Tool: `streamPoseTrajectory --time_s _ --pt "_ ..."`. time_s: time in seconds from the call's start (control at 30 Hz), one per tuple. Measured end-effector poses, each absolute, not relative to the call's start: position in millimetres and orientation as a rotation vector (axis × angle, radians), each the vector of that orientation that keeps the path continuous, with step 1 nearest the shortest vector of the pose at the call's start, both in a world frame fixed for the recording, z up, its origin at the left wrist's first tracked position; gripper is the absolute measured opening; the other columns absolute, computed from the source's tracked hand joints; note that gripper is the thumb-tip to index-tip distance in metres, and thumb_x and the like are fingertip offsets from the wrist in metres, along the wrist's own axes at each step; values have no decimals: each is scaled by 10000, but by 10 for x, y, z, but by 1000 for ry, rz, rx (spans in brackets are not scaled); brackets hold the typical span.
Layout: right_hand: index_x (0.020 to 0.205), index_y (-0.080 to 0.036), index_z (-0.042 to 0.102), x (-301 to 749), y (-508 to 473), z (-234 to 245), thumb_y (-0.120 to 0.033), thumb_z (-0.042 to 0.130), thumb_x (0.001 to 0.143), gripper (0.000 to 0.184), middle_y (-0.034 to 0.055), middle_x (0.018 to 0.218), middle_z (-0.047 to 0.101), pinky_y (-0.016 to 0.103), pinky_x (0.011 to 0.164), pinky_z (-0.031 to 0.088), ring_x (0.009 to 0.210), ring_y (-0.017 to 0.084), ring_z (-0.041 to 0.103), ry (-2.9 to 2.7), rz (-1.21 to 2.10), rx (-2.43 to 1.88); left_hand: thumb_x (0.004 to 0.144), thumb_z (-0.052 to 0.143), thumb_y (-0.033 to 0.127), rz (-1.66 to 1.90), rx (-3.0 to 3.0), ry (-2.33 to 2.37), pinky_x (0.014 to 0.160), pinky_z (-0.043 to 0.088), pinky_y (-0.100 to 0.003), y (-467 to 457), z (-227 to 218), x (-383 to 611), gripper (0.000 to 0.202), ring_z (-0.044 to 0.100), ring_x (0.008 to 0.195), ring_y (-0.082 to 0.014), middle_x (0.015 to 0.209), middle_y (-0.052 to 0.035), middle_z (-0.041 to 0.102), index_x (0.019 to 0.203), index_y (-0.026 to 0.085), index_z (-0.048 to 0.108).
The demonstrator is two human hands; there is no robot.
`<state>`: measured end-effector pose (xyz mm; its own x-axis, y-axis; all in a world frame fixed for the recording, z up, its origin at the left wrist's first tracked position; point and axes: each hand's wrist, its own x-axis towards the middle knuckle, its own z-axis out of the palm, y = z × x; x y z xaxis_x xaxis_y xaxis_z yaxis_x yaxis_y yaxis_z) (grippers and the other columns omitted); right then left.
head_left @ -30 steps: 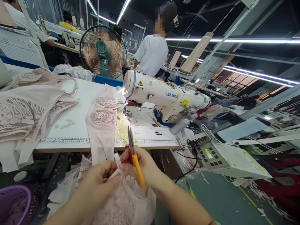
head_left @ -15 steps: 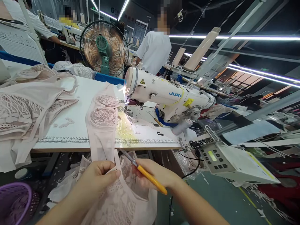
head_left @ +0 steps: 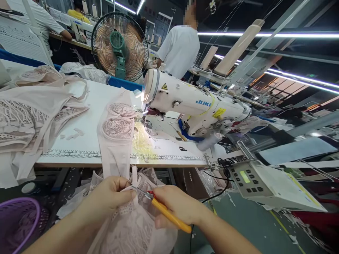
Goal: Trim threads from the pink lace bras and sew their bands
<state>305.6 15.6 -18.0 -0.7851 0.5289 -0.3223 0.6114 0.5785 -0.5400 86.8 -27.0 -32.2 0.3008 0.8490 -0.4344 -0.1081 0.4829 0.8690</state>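
Note:
My left hand (head_left: 116, 194) is closed, pinching the strap edge of a pale pink lace bra (head_left: 137, 229) below the table's front edge. My right hand (head_left: 176, 204) is wrapped around orange-handled thread snips (head_left: 169, 215). Their metal tip reaches the fabric right beside my left fingertips. A second pink bra piece (head_left: 116, 128) lies over the table, from the sewing machine's needle area down toward my left hand. The lower part of the bra hangs in front of me, and part of the strap is hidden by my fingers.
A white sewing machine (head_left: 185, 97) stands on the white table (head_left: 90, 123), its control box (head_left: 265, 183) at the right. Pink bras (head_left: 23, 120) are piled at left, above a purple basket (head_left: 23, 201). Behind are a fan (head_left: 119, 46) and a person in white (head_left: 180, 49).
The snips have swung so their tip now meets the fabric beside my left fingers; before, it pointed up beyond the strap. My left hand keeps its pinch. The view has shifted slightly.

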Motion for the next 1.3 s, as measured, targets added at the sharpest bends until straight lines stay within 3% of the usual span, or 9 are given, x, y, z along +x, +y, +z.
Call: streamPoseTrajectory --time_s 0.27,0.5,0.67,0.87,0.97,1.1,1.2,1.3 --pt "656 -195 354 3034 90 -149 -683 553 684 527 -34 611 385 214 489 221 525 95 299 2622 -1060 1066 564 783 303 738 684 942 500 301 -192 -260 -273 857 219 423 485 -65 533 30 581 582 140 637" --pt "602 -190 339 2988 13 -258 -535 503 761 413 -40 555 344 216 471 214 497 88 284 2581 -1178 1208 552 787 329 736 692 973 498 302 -196 -246 -303 845 261 418 481 -67 518 24 554 570 127 622" --pt "580 -200 305 3008 43 -356 -549 433 773 419 -41 533 311 220 478 229 489 91 288 2690 -1239 1286 624 727 445 760 824 1056 472 232 -204 -291 -325 810 356 329 461 -61 485 53 440 559 145 549" --pt "632 -198 350 3077 19 -182 -544 535 745 407 -40 602 383 214 492 262 527 93 323 2897 -1281 1369 675 692 439 887 981 1178 492 249 -209 -377 -280 769 318 324 517 -78 525 54 401 570 167 565" --pt "622 -193 381 3062 -106 -147 -413 576 730 313 -28 613 420 222 512 286 550 102 349 3057 -1176 1258 680 692 403 942 1053 1213 509 279 -210 -408 -266 730 281 356 531 -84 542 43 429 558 169 595" --pt "572 -190 397 2971 -292 -245 -220 564 665 193 -13 576 476 237 539 319 557 115 392 3187 -936 1023 675 695 408 960 1161 1229 597 375 -242 -439 -293 662 239 494 642 -145 660 -15 586 614 178 662" --pt "610 -189 471 2886 -386 -318 -197 561 661 104 6 605 549 251 573 351 602 138 468 3171 -793 992 705 670 453 926 1143 1232 686 414 -282 -497 -315 661 281 555 755 -197 781 -59 657 682 173 650" --pt "630 -195 466 2827 -427 -279 -202 567 632 101 9 619 552 254 534 335 602 150 478 3099 -757 1032 706 674 472 935 945 1089 612 409 -275 -612 -294 676 315 536 641 -164 715 -30 646 685 192 531"
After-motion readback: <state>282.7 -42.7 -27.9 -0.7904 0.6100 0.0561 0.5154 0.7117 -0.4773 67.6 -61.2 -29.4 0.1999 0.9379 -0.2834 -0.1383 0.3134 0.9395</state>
